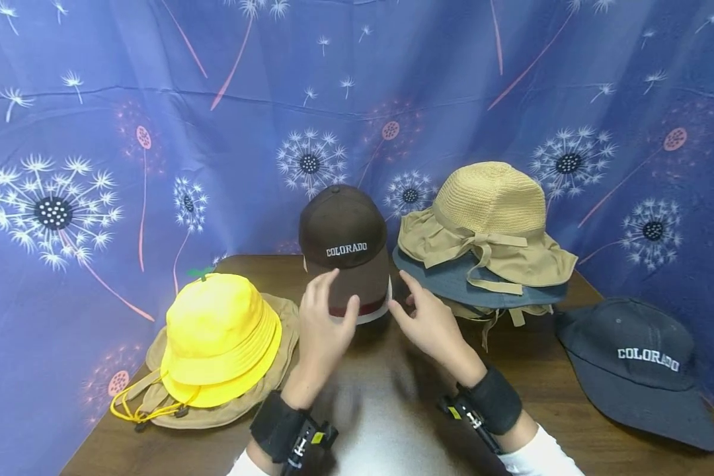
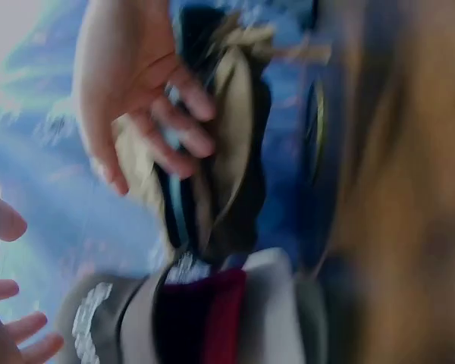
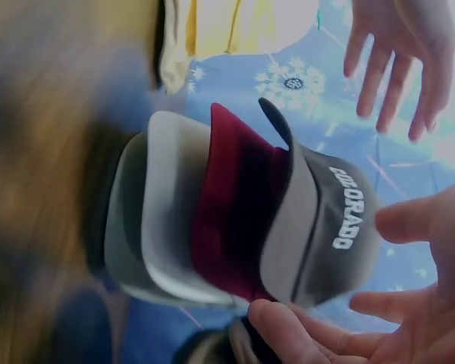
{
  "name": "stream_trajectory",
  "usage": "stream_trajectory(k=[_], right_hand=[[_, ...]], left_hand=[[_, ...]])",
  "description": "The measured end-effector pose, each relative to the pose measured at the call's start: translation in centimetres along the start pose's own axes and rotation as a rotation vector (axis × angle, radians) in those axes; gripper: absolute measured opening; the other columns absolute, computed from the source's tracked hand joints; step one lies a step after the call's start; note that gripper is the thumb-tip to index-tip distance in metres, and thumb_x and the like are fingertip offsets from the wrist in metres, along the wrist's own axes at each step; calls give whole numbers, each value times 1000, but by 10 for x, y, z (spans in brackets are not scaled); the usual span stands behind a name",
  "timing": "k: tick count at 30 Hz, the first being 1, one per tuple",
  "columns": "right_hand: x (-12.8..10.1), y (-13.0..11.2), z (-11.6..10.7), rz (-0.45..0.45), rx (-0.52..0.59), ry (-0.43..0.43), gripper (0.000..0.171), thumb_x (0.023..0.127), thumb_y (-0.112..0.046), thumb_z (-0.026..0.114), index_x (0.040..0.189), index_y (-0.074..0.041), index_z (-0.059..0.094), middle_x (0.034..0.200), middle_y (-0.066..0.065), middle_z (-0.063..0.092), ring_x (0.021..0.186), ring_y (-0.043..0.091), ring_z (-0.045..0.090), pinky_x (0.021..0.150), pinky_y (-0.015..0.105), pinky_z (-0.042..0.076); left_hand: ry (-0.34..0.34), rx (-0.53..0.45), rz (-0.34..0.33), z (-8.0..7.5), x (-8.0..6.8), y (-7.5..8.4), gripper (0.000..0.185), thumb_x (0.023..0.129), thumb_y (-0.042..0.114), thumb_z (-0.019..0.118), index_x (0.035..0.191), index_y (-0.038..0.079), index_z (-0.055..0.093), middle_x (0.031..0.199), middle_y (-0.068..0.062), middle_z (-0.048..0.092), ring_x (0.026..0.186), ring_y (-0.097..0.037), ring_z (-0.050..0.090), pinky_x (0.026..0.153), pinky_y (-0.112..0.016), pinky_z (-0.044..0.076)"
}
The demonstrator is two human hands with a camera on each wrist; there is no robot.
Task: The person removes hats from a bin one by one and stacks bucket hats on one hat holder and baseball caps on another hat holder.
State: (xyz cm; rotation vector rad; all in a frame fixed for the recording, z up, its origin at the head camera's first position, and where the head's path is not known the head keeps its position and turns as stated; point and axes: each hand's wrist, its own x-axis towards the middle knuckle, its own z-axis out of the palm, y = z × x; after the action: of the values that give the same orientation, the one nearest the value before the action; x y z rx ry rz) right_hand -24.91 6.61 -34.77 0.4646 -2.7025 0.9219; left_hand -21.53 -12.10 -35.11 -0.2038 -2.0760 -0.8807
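Head view: a stack of caps (image 1: 348,264) stands at the middle of the table (image 1: 571,396), toward its far edge, and both hands are raised just in front of it.
Stack makeup: a brown cap (image 1: 342,225) lettered COLORADO on top; below it brims in grey-brown, dark red and white, nested one in another.
Left hand (image 1: 324,317): fingers spread and relaxed, gripping nothing; its fingertips lie at the stack's near-left brims, and touch or a small gap cannot be told apart.
Right hand (image 1: 431,320): likewise spread and holding nothing, at the stack's near-right side, seemingly just off the brims.
Key relation: the stack lies straight ahead, between the two hands, both about equally near; its long axis runs upright, brims pointing toward the person.
Right wrist view: the nested brims (image 3: 212,220) fan out in grey, white, dark red and brown, the open right palm alongside, the left hand beyond; much of this picture is blurred.
Left wrist view: heavily blurred; the red and grey brims (image 2: 212,318) show low, with the right hand across from them.
Left edge of table: a yellow bucket hat (image 1: 220,334) sits on a tan brimmed hat (image 1: 274,344).
Far right: a straw-crowned sun hat (image 1: 488,221) rests on a blue brimmed hat (image 1: 482,281).
Near right corner: a dark navy cap (image 1: 636,367) lies alone.
Backdrop: a blue dandelion curtain (image 1: 95,132).
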Motion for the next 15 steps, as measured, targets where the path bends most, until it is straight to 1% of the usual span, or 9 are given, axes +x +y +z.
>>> stream_trajectory(k=[2, 4, 7, 9, 11, 13, 15], right_hand=[[-17, 8, -7, -23, -44, 43, 58, 91, -39, 60, 142, -18, 45, 101, 9, 70, 82, 20, 67, 69, 40, 53], [-35, 19, -18, -26, -76, 65, 53, 89, -35, 64, 136, -17, 52, 97, 7, 72, 79, 18, 68, 67, 39, 53], [-61, 41, -38, 3, -125, 73, 44, 87, -32, 68, 127, -16, 60, 93, 4, 73, 77, 14, 67, 63, 37, 52], [-77, 57, -52, 44, -151, 59, 37, 87, -31, 68, 120, -14, 64, 91, 3, 73, 75, 13, 67, 60, 37, 51], [-92, 74, -67, 92, -173, 39, 31, 88, -32, 68, 113, -14, 67, 89, 1, 73, 72, 12, 66, 58, 37, 50], [-105, 90, -80, 144, -192, 20, 29, 89, -35, 66, 108, -14, 68, 88, 0, 74, 71, 12, 65, 58, 37, 49], [-114, 106, -92, 193, -200, 5, 31, 90, -39, 63, 107, -13, 69, 89, 2, 74, 72, 14, 66, 58, 38, 48]], left_hand=[[-14, -9, 62, 10, -15, 13, 49, 83, 23, 70, 128, 7, 57, 124, -13, 59, 113, -30, 59, 93, -46, 50], [-45, 0, 98, 24, -30, 27, 50, 83, 23, 70, 128, 9, 57, 123, -10, 60, 111, -26, 60, 90, -43, 52], [-112, -3, 131, 50, -51, 52, 49, 81, 24, 71, 127, 11, 57, 121, -6, 60, 108, -21, 61, 86, -38, 52], [-158, -9, 165, 68, -64, 70, 50, 81, 25, 71, 127, 12, 58, 119, -4, 61, 105, -17, 63, 84, -33, 53], [-221, -15, 195, 83, -75, 88, 50, 81, 26, 70, 128, 13, 57, 117, -1, 61, 102, -14, 63, 83, -28, 53], [-304, -21, 212, 97, -84, 103, 51, 83, 28, 69, 130, 15, 54, 116, 1, 61, 101, -11, 64, 81, -22, 53], [-411, -9, 207, 109, -90, 116, 52, 85, 32, 66, 133, 17, 51, 116, 3, 60, 100, -8, 63, 78, -17, 51]])
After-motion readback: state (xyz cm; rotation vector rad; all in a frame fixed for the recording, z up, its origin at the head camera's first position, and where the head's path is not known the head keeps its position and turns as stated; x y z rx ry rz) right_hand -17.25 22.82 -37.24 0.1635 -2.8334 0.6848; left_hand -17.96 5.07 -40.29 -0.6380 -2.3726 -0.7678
